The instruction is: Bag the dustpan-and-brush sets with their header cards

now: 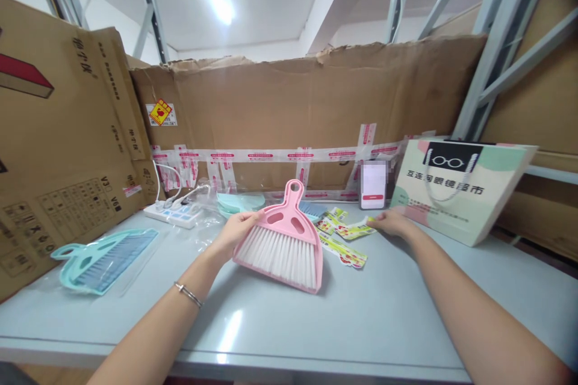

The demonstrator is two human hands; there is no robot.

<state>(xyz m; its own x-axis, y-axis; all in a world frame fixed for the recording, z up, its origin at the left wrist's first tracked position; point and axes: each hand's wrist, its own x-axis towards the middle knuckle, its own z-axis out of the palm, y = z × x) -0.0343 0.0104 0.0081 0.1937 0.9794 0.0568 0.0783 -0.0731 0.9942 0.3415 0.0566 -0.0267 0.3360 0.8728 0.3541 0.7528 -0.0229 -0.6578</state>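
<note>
A pink dustpan (295, 222) with a white-bristled brush (280, 255) nested in it is tilted up over the middle of the table. My left hand (239, 231) grips its left edge, fingers partly behind it. To the right, my right hand (392, 222) pinches the end of a yellow-green printed card (356, 230). More such cards (343, 251) lie beside and under it, just right of the dustpan. Behind the pink set are a teal dustpan (239, 203) and blue bristles (312, 210), partly hidden.
A teal dustpan with blue brush (108, 258) lies in clear plastic at left. A power strip (174, 214), a phone (372, 186) and a paper bag (460, 192) stand along the back. Cardboard (289, 102) walls the grey table (361, 325).
</note>
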